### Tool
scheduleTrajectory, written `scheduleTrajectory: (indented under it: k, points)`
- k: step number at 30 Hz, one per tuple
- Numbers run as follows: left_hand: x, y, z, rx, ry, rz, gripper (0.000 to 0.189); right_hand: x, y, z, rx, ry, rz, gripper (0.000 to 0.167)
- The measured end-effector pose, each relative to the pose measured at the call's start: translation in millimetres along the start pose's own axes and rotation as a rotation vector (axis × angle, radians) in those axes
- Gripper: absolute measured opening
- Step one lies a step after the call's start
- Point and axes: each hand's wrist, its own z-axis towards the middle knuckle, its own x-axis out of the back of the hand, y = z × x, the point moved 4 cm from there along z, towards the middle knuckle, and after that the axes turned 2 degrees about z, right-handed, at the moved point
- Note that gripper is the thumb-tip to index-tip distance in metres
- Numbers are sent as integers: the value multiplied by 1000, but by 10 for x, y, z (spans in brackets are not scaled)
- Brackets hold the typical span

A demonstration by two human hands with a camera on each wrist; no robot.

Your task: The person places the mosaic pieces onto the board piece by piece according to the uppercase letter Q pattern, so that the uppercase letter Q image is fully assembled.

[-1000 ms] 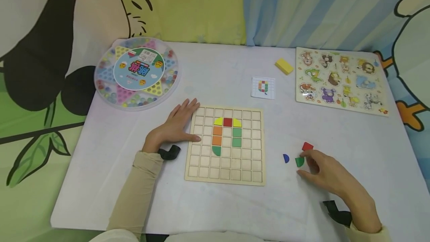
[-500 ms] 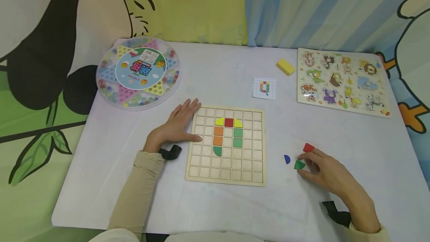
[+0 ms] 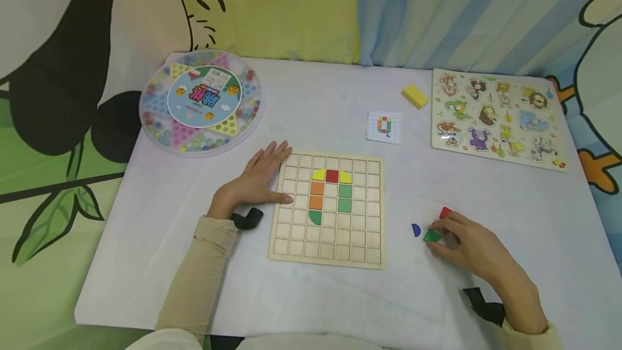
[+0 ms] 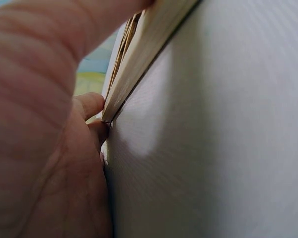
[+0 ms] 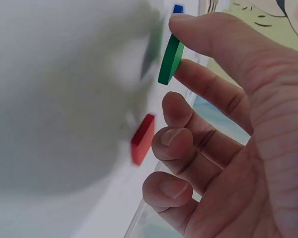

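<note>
My right hand (image 3: pixel 478 247) pinches a green quarter-round tile (image 3: pixel 432 235) between thumb and index finger. In the right wrist view this green tile (image 5: pixel 170 63) is held just off the white tabletop, its shadow beside it. A red square tile (image 5: pixel 143 140) lies near the curled other fingers, partly hidden by the hand in the head view. To their left is a blue half-round tile (image 3: pixel 416 229). My left hand (image 3: pixel 252 181) rests with spread fingers at the left edge of a wooden grid board (image 3: pixel 296 234), which bears yellow, red, orange and green tiles in an arch.
A small pattern card (image 3: pixel 384 127) lies behind the board, with a yellow block (image 3: pixel 414 96) beyond it. An animal puzzle board (image 3: pixel 500 118) stands at the back right. At the back left is a round marble game box (image 3: pixel 201 102).
The right thumb and index finger have closed on the green quarter-round tile and turned it, drawing it slightly left. The left hand stays on the board's edge.
</note>
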Motion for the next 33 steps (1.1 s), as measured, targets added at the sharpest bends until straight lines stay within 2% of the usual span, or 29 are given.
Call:
scheduleTrajectory:
  k: [5, 8, 17, 27, 33]
  points:
    - [10, -11, 0, -7, 2, 7, 117, 44, -173, 84, 106, 65, -17, 27]
    - [6, -27, 4, -5, 5, 12, 116, 42, -287, 167, 162, 71, -24, 27]
    - [-5, -24, -3, -10, 19, -6, 116, -16, -729, 437, 288, 33, 19, 25]
    - [11, -6, -6, 4, -3, 16, 118, -218, -1239, 677, 381, -42, 15, 26]
    - [6, -11, -2, -8, -1, 11, 118, -305, -1399, 773, 423, -58, 2, 24]
